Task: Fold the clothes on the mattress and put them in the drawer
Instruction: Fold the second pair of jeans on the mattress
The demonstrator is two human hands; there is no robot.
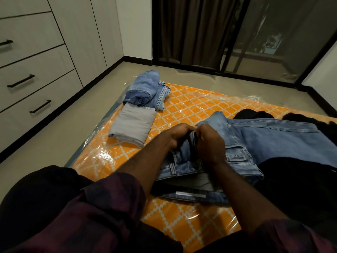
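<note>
Underneath everything, the orange mattress lies beside closed drawers. Light-blue jeans sprawl across it, dark clothes overlapping them. Far left sit a folded grey garment and rolled denim. Left hand and right hand pinch the jeans' fly.

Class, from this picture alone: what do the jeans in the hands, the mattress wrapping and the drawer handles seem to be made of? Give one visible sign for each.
Jeans: faded blue denim, shown by stitched seams and a rivet button.
Mattress wrapping: clear glossy plastic film, wrinkled, with glare.
Drawer handles: matt black bars, probably metal; the look leaves it open.
</note>
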